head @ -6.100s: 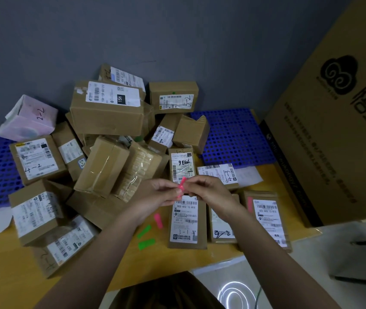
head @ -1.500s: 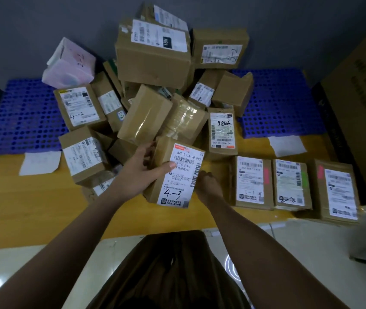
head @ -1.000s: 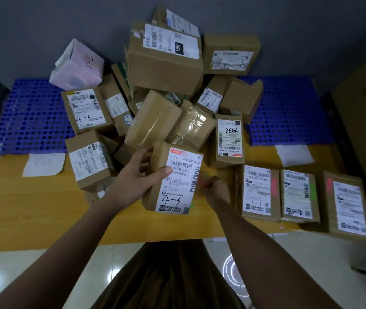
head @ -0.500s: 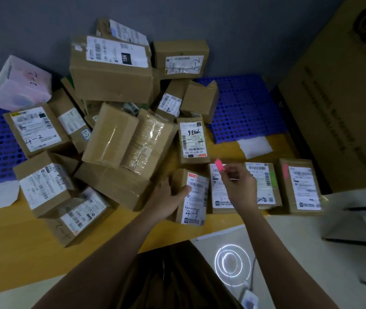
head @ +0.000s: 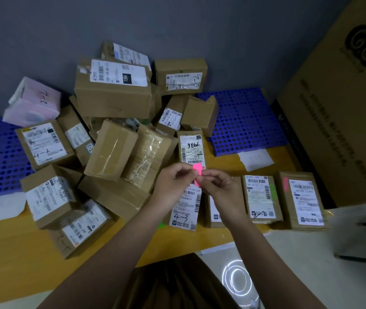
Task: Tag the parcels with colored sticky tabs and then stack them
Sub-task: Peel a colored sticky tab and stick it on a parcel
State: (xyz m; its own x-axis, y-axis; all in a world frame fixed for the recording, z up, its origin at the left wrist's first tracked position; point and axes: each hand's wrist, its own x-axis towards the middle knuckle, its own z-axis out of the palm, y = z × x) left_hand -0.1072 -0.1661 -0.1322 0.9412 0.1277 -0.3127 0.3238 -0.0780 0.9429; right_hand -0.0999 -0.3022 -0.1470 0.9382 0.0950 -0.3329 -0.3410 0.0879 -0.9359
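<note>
A pink sticky tab (head: 197, 172) is pinched between my left hand (head: 173, 186) and my right hand (head: 223, 192), held just above the parcel marked 4-3 (head: 185, 208), which lies flat on the wooden table (head: 17, 246). To its right lie three flat parcels: one mostly hidden by my right hand (head: 214, 210), one with a green tab (head: 261, 198), and one with a pink tab (head: 301, 199). A heap of untagged brown parcels (head: 115, 139) fills the left and back.
A green tab (head: 161, 225) lies on the table by the 4-3 parcel. A large cardboard box (head: 342, 112) stands at the right. Blue perforated mats (head: 244, 121) lie behind, and white paper scraps (head: 255, 159) rest on the table. A pink-wrapped package (head: 32, 103) sits at back left.
My left hand let go of the 4-3 parcel and rose to meet my right hand, which brought up a pink tab. Both now pinch it over the parcel.
</note>
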